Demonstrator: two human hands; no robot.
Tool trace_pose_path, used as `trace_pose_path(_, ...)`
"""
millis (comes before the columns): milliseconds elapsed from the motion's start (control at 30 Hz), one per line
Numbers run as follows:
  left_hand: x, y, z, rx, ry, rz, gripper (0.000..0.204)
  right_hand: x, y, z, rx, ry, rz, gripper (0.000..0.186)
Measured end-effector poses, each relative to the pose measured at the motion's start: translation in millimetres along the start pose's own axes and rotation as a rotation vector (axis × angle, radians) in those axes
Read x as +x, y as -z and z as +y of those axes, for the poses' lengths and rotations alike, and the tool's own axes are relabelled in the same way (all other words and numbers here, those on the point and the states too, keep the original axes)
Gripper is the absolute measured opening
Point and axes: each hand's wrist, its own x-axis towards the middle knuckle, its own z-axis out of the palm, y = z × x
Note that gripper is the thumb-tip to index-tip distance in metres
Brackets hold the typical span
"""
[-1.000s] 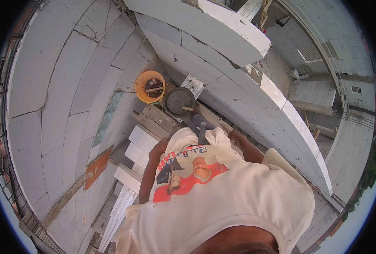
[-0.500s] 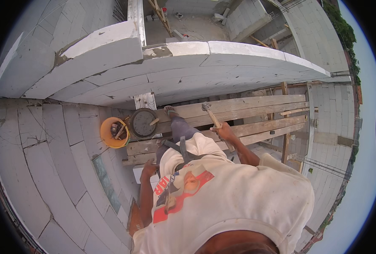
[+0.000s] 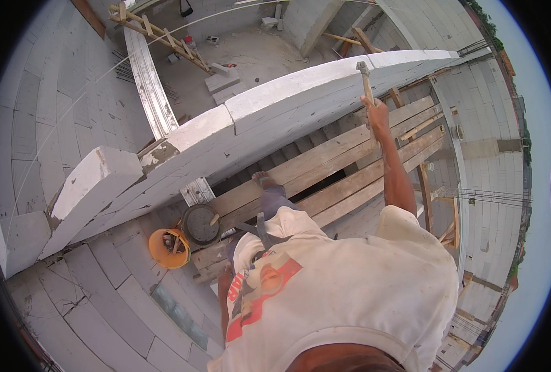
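My right hand [image 3: 378,116] is closed around the wooden handle of a hammer [image 3: 367,77], with the arm stretched forward. The hammer's head is upright and overlaps the top edge of the white block wall [image 3: 306,80]. I cannot tell whether it touches the blocks. My left hand [image 3: 225,277] hangs low beside the shirt, partly covered by it, and its fingers cannot be made out. A yellow-orange bucket [image 3: 159,249] holding tools stands beyond it. Next to the bucket is a round dark mortar tub [image 3: 196,226] with a short handle sticking out.
Wooden scaffold planks [image 3: 344,149] run along the wall, with a dark gap between them. A pale metal beam [image 3: 148,80] crosses behind the wall. Stacked blocks [image 3: 221,80] and a wooden ladder [image 3: 157,34] are on the far side. A raised block [image 3: 98,177] stands at the wall's left.
My right hand has lifted the hammer from beside my thigh forward to the wall's top. The view has turned and shows more of the wall's far side.
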Motion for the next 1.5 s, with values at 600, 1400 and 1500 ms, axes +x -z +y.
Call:
trace_pose_path(600, 69.8, -60.1, 16.1, 0.074, -0.052, 0.147, 0.063, 274.5, 9.4, -20.2, -0.362, 0.015, 0.226, 0.068)
trace_pose_path(1400, 69.9, -86.1, -20.2, -0.023, -0.002, 0.218, 0.055, 303.7, 10.8, -17.5, -0.552, -0.019, 0.26, 0.066)
trace_pose_path(1500, 66.5, -94.0, -22.8, 0.112, -0.022, 0.255, 0.056, 305.5, 3.9, -39.4, -0.569, -0.025, 0.245, 0.066)
